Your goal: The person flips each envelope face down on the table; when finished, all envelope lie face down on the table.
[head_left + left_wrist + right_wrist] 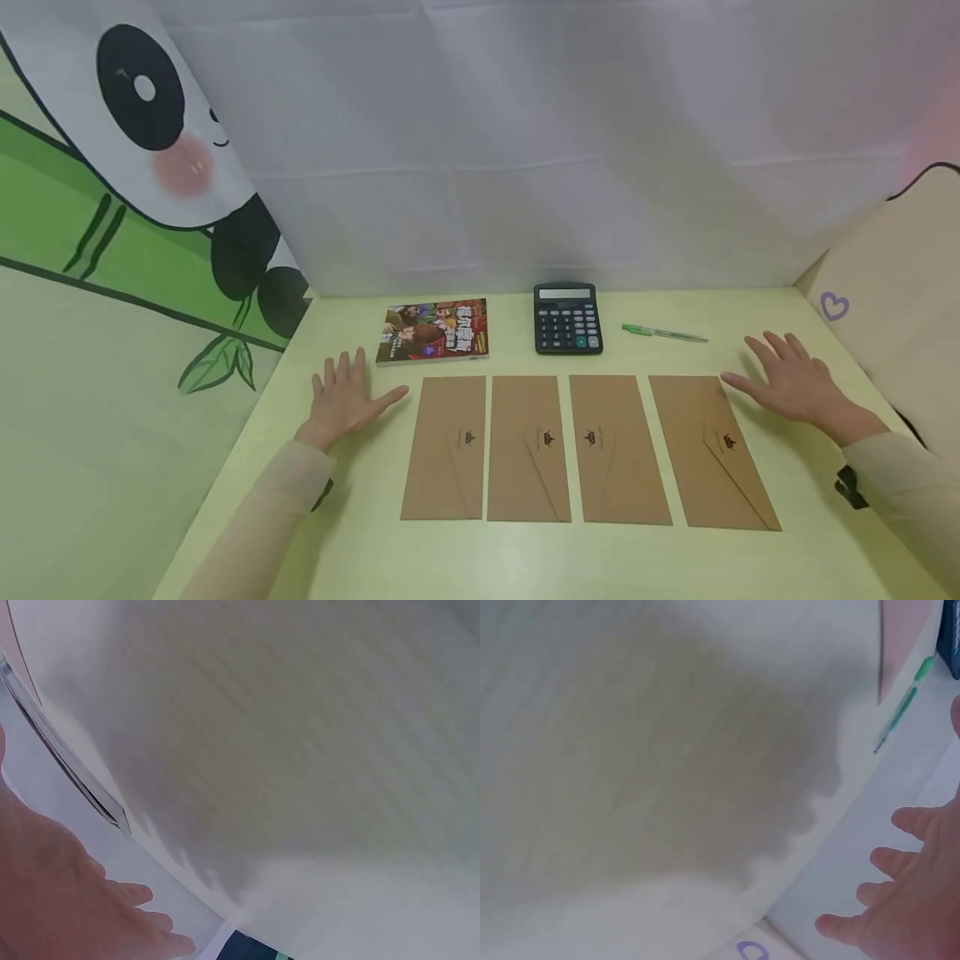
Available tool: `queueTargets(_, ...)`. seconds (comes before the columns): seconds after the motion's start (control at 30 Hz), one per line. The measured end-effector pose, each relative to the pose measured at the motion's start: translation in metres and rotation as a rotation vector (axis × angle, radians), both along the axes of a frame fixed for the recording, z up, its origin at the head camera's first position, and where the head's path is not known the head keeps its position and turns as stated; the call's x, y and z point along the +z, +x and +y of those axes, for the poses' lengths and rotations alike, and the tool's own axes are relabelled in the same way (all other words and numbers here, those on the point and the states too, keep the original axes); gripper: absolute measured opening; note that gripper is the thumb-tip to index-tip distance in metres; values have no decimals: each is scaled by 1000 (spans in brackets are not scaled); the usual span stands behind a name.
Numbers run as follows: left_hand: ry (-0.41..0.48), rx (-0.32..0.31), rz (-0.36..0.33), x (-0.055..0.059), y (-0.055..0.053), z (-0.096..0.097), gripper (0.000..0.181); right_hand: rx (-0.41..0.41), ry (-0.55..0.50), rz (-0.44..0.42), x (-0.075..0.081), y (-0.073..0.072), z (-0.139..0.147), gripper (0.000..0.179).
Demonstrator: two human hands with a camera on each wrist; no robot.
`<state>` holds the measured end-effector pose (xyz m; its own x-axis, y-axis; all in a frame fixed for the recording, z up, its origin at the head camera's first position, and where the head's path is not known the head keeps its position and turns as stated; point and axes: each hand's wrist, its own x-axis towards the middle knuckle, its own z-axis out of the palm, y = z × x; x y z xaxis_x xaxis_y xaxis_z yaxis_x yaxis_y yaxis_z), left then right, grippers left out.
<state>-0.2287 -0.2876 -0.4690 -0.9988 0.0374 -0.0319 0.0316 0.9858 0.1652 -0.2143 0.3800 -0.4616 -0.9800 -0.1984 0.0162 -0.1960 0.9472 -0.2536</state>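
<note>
A creased white backdrop rises behind a pale yellow desk, with a black-and-white cartoon panda at left. Across the desk, four flat, rectangular brown paper envelopes with small dark crown marks lie in a row, narrow gaps between them. The left hand, its fingers spread and holding nothing, is beside the leftmost envelope, near a glossy multicoloured book. The right hand, fingers loosely extended and also holding nothing, is by the rightmost envelope's far corner, near a slim clear pen with a green cap. A black rectangular calculator lies between book and pen.
</note>
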Motion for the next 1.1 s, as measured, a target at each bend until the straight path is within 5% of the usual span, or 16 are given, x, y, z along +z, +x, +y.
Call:
queueTargets(0.53, 26, -15, 24, -2, 8, 9, 121, 154, -181, 69, 25, 1, -81, 62)
queueTargets(0.77, 112, -38, 33, 3, 22, 21, 115, 183, -265, -8, 27, -8, -123, 58)
queueTargets(1.1, 162, -64, 11, 15, 29, 39, 110, 242, -225, -60, 18, -16, -171, 57)
